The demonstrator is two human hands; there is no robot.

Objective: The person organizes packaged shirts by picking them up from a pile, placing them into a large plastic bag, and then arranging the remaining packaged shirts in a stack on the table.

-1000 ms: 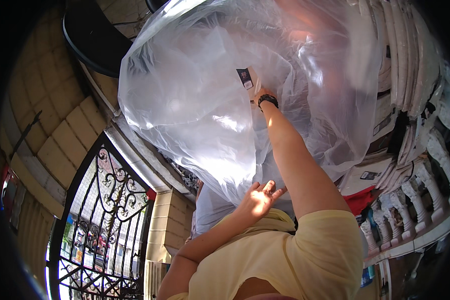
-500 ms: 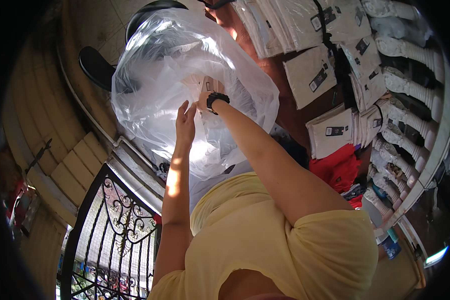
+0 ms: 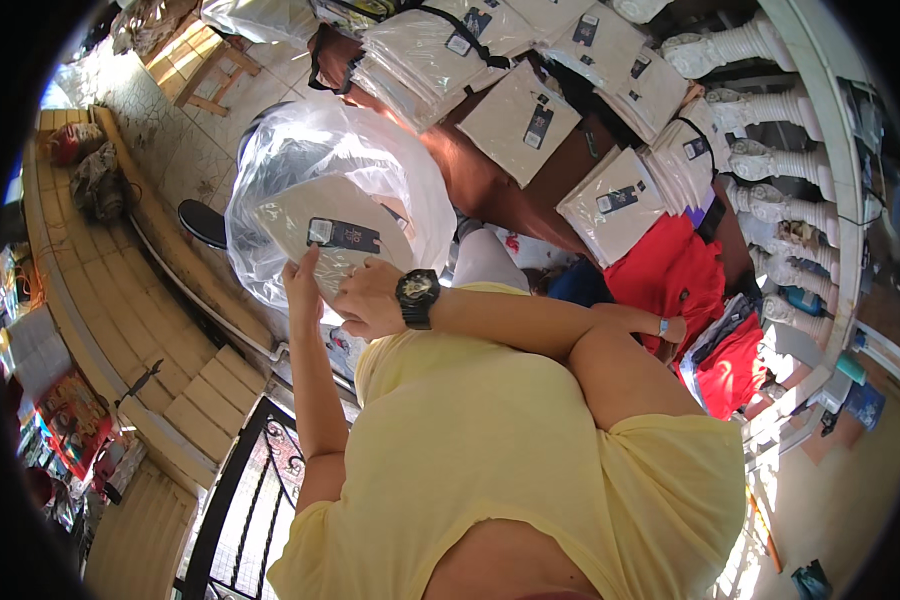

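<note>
A folded cream garment in a clear plastic sleeve (image 3: 285, 212) with a dark tag is tilted up before me, above the mouth of a large clear plastic bag (image 3: 425, 185). My left hand (image 3: 304, 288) grips the packet's lower left edge, thumb on its front. Curled at the lower edge, close beside it, my right hand (image 3: 368, 298) also holds the packet; its fingertips are partly hidden. A black watch (image 3: 417, 298) is on my right wrist. Inside the bag, behind the held packet, part of another packet (image 3: 395, 212) shows.
Stacks of similar packets (image 3: 520, 125) lie on a brown surface at the far right, beside white balusters (image 3: 760, 108). Another person's hand (image 3: 674, 330) rests near red cloth (image 3: 670, 270). A black chair part (image 3: 202, 224) stands left of the bag; a black metal gate (image 3: 235, 500) is at lower left.
Both hands were reaching down into the bag; now they are drawn back toward me with a packet raised between them. The view has shifted, showing more floor and another person's hand.
</note>
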